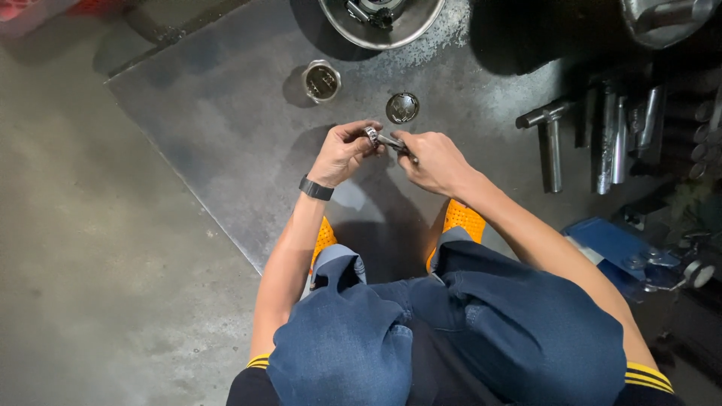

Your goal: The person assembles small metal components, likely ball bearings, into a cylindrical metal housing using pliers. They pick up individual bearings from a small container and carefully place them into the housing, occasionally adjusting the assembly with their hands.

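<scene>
Above the grey steel plate (226, 128) on the floor, both hands meet in front of the knees; the left hand (342, 154) has its grip closed on a small metal bearing ring (371, 135), pinched between thumb and fingertips, and the right hand (435, 162) has its grip closed on a thin metal rod (392, 142) whose tip touches the ring (whether it passes through the ring I cannot tell); ring and rod are held off the plate, between the two hands. A black watch (316, 188) sits on the left wrist.

Just beyond the hands, on the plate, lie a round metal cap (402, 107) and, to its left, a small metal cup (321, 80) standing upright; the two are near each other but apart. Farther off, at the top edge, is a wide steel bowl (421, 26) with dark metal parts inside, only partly in view.

On the right, well apart from the hands, a row of steel rods and tools (609, 135) lies side by side, one T-shaped (549, 143); below them is a blue object (609, 248) with small metal pieces on it, too dim to tell.

The person squats in blue jeans (451, 331); orange shoes (462, 218) rest on the plate's near edge; bare concrete floor (90, 263) spreads to the left.
</scene>
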